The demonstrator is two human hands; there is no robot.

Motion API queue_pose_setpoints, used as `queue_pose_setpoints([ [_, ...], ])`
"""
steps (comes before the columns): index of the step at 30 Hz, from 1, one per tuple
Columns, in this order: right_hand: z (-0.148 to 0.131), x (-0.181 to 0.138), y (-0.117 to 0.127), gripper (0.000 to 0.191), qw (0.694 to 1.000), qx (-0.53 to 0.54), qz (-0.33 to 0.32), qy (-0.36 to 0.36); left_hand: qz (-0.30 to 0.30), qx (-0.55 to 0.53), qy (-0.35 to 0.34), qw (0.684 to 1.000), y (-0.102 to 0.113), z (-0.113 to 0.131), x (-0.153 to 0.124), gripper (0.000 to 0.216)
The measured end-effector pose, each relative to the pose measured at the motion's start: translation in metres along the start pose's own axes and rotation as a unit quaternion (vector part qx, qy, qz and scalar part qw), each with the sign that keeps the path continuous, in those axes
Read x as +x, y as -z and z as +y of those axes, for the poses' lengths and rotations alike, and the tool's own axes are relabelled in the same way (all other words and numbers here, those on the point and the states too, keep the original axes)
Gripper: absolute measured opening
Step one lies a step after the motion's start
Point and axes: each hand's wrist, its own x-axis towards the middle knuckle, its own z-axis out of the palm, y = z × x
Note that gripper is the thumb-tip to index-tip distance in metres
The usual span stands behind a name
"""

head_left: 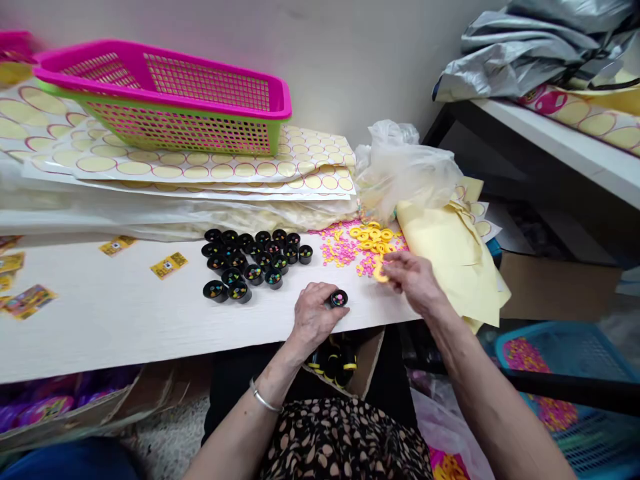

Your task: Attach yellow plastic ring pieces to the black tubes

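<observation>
My left hand is closed around a small black cup at the table's front edge; bits of pink and other colours show inside it. To the right, my right hand pinches a yellow ring between thumb and fingers, just above the table. Beyond that hand lies a pile of yellow rings among scattered small pink and yellow pieces. Left of my hands stands a group of several black cups, upright, with coloured bits in them.
A pink and green basket rests on sticker sheets at the back. Small yellow cards lie left. A plastic bag and yellow paper bound the right side. Below the edge, a cardboard box holds black and yellow items.
</observation>
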Motion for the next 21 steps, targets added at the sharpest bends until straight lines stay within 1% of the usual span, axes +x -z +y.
queue_pose_setpoints([
  [1, 0.003, -0.013, -0.006, 0.023, 0.998, 0.035, -0.033, -0.026, 0.002, -0.002, -0.002, 1.000, 0.000, 0.000, 0.000, 0.021],
  [2, 0.007, -0.023, -0.012, 0.020, 0.997, 0.046, -0.048, -0.042, 0.003, -0.003, -0.004, 1.000, 0.000, 0.000, 0.000, 0.020],
  [3, 0.011, -0.031, -0.017, 0.018, 0.997, 0.035, -0.055, -0.041, 0.002, -0.003, -0.005, 1.000, 0.000, 0.000, 0.000, 0.019],
  [4, 0.015, -0.037, -0.021, 0.017, 0.998, 0.008, -0.049, -0.025, -0.001, -0.003, -0.006, 1.000, -0.001, 0.000, 0.000, 0.019],
  [6, 0.022, -0.042, -0.024, 0.019, 0.996, -0.073, -0.022, 0.035, -0.006, -0.003, -0.006, 1.000, -0.001, -0.001, 0.000, 0.022],
  [8, 0.027, -0.044, -0.024, 0.022, 0.985, -0.150, -0.002, 0.087, -0.001, -0.010, -0.008, 1.000, -0.001, -0.002, 0.000, 0.031],
  [10, 0.030, -0.044, -0.024, 0.029, 0.970, -0.220, -0.001, 0.103, 0.008, -0.017, -0.013, 1.000, -0.001, -0.003, 0.000, 0.036],
  [12, 0.032, -0.045, -0.026, 0.030, 0.954, -0.281, -0.006, 0.106, 0.007, -0.016, -0.016, 1.000, 0.000, -0.002, 0.000, 0.032],
  [13, 0.032, -0.046, -0.028, 0.027, 0.947, -0.302, -0.004, 0.109, 0.003, -0.013, -0.016, 1.000, 0.000, -0.001, 0.000, 0.028],
  [15, 0.031, -0.048, -0.032, 0.021, 0.947, -0.299, 0.009, 0.119, -0.001, -0.009, -0.015, 1.000, -0.001, 0.000, 0.000, 0.024],
  [17, 0.026, -0.051, -0.036, 0.020, 0.960, -0.240, 0.023, 0.138, 0.000, -0.005, -0.014, 1.000, -0.002, 0.000, 0.000, 0.023],
  [18, 0.021, -0.052, -0.037, 0.020, 0.967, -0.205, 0.017, 0.153, 0.001, -0.003, -0.014, 1.000, -0.003, 0.000, -0.001, 0.022],
  [19, 0.016, -0.054, -0.039, 0.021, 0.969, -0.175, -0.002, 0.172, 0.001, -0.001, -0.017, 1.000, -0.004, 0.000, -0.001, 0.021],
  [21, 0.005, -0.058, -0.043, 0.020, 0.962, -0.155, -0.060, 0.216, 0.002, 0.003, -0.025, 1.000, -0.005, -0.001, -0.002, 0.018],
])
